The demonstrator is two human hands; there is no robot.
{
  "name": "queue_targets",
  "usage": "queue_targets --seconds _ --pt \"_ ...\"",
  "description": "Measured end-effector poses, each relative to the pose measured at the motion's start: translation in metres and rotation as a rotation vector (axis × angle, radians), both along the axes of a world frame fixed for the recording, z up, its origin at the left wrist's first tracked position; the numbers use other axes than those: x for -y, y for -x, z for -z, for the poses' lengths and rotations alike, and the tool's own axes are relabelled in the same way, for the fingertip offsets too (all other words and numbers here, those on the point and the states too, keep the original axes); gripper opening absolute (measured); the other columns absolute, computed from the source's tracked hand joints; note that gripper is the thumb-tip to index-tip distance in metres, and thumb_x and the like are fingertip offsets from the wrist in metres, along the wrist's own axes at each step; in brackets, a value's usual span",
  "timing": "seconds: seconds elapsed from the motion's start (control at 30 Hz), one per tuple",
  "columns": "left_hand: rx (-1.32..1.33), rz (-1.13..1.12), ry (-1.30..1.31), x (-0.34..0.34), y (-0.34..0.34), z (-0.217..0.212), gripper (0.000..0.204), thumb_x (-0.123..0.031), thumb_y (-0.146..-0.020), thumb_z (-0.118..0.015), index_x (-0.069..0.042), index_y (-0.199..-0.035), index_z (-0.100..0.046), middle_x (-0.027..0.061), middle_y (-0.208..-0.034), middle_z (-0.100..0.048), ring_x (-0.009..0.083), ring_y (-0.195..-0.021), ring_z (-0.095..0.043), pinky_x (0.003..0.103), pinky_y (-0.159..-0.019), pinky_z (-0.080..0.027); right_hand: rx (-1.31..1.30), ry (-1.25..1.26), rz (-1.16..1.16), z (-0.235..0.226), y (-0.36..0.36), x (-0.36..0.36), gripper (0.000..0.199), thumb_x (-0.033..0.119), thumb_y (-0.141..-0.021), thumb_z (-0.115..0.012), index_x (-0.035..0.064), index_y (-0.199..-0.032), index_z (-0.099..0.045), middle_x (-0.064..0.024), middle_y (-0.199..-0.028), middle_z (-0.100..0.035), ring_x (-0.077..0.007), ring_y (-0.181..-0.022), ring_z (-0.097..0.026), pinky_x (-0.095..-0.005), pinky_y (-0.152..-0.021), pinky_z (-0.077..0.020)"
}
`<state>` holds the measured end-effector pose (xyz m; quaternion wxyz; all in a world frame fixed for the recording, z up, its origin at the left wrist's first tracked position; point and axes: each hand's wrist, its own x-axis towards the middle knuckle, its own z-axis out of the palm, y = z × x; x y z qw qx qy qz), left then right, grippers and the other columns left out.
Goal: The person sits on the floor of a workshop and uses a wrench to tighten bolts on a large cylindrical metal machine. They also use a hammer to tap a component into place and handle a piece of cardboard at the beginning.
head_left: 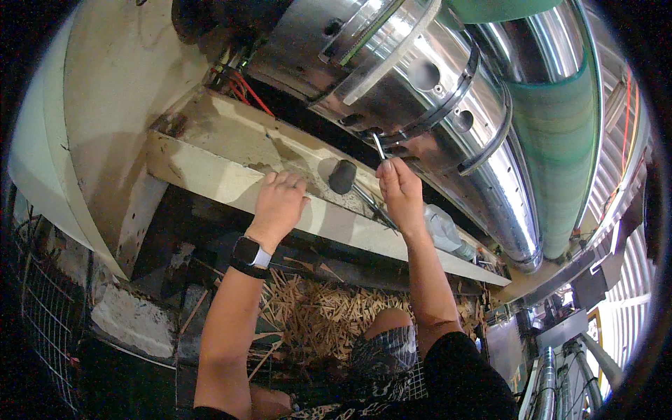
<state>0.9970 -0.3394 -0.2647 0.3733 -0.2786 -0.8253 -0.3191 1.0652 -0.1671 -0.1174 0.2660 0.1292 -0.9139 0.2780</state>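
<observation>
- The right hand (400, 187) is closed around a thin metal tool (379, 146), fingers curled tight on its lower end; only the upper part of the tool shows above the fist, and what kind of tool it is cannot be made out.
- The tool's tip reaches up to the underside of a big shiny drum (413, 77), at a dark ring that runs round it; the exact spot it touches is too small to see.
- The left hand (278, 203) lies palm down on the edge of a pale ledge (203, 171), fingers together and bent over the top; it holds nothing. A black watch (250, 253) sits on that wrist.
- Between the two hands a black mallet (342, 176) lies on the ledge, head toward the left hand; its handle runs toward the right wrist and is partly hidden behind it.
- Just beyond the right wrist a clear plastic bottle (442, 231) lies on the ledge, half covered by the forearm.
- Red wires (245, 91) show in the dark gap between drum and ledge; where they lead is hidden.
- A green belt (560, 140) wraps a second roller to the right, cut off by the rim.
- Below the ledge lies a heap of wood splinters (322, 315), partly hidden by the person's knee and arms.
</observation>
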Motion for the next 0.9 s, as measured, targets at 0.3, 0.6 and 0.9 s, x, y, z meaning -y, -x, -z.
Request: queue_targets --seconds 0.3,0.6,0.9 --pt "-0.025 -0.018 0.009 -0.002 0.000 0.000 0.020 -0.020 -0.073 -0.065 -0.004 -0.085 -0.062 0.0097 -0.093 -0.062 0.0252 -0.097 -0.053 0.038 -0.086 -0.037 0.059 -0.002 -0.024 -0.008 0.000 -0.001 0.028 0.024 -0.096 -0.046 0.0022 -0.080 -0.053 -0.0024 -0.062 -0.046 -0.0106 -0.058 -0.043 -0.0255 -0.055 -0.0363" --pt "-0.006 -0.032 -0.002 -0.003 0.000 0.000 0.021 -0.021 -0.072 -0.067 -0.004 -0.084 -0.063 0.0094 -0.091 -0.062 0.0260 -0.097 -0.054 0.037 -0.085 -0.038 0.035 -0.204 -0.059 -0.029 0.000 -0.003 0.028 0.023 -0.095 -0.047 0.0015 -0.079 -0.052 -0.0035 -0.062 -0.046 -0.0122 -0.057 -0.042 -0.0265 -0.053 -0.0349" --pt "0.028 -0.047 0.013 0.000 0.001 0.004 0.023 -0.022 -0.073 -0.067 -0.003 -0.085 -0.062 0.0135 -0.093 -0.062 0.0301 -0.095 -0.055 0.041 -0.088 -0.038 0.016 -0.175 0.040 -0.017 0.006 0.001 0.029 0.023 -0.095 -0.049 -0.0007 -0.079 -0.056 -0.0017 -0.062 -0.046 -0.0102 -0.060 -0.042 -0.0253 -0.056 -0.0366"
